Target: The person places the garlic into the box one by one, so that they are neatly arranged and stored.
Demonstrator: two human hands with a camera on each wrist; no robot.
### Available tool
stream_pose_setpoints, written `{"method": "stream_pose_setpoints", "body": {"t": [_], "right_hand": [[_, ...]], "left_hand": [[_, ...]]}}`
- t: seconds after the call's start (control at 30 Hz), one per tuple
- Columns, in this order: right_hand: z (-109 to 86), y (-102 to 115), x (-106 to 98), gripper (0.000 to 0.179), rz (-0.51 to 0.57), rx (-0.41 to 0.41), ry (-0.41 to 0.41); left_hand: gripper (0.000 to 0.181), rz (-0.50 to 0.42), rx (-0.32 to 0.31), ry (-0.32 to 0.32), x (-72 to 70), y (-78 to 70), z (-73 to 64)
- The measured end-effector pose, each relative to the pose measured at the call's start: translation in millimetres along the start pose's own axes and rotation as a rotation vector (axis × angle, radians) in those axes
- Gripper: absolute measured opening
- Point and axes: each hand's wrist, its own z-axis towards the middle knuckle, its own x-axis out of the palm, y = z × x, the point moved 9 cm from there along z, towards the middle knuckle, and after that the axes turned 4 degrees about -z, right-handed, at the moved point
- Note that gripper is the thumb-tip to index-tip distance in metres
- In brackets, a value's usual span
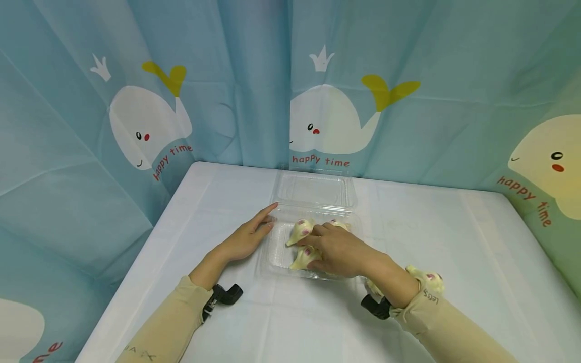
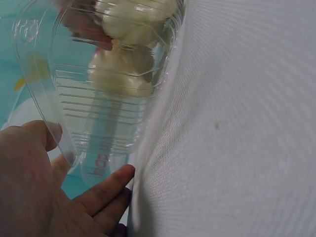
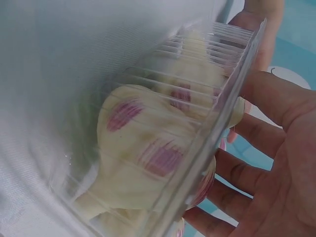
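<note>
A clear plastic clamshell box (image 1: 274,257) lies with its lid folded back on the white table. Inside are several cream garlic bulbs (image 1: 301,229) with purple patches and pointed stems; some are partly covered by the right hand. My right hand (image 1: 338,249) reaches over the box's right side, its spread fingers touching the bulbs (image 3: 148,143). At the left wall, my left hand (image 1: 245,239) rests with fingers extended; its thumb touches the rim in the left wrist view, and the other fingers (image 2: 106,195) lie against the tabletop beside the box.
To the right of the box, a garlic bulb (image 1: 433,282) lies on the tablecloth behind the right forearm, and another (image 1: 374,287) is partly hidden by that wrist. The transparent lid (image 1: 313,189) extends toward the table's back edge. A blue whale-print curtain (image 1: 254,101) stands behind.
</note>
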Motion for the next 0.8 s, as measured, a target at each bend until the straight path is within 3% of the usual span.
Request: {"method": "stream_pose_setpoints", "body": {"t": [0.8], "right_hand": [[-7.7,-0.5,-3.6,0.047,0.071,-0.007,-0.028]], "left_hand": [[0.054,0.005,-0.013,-0.012,1.0,4.0,0.6]]}}
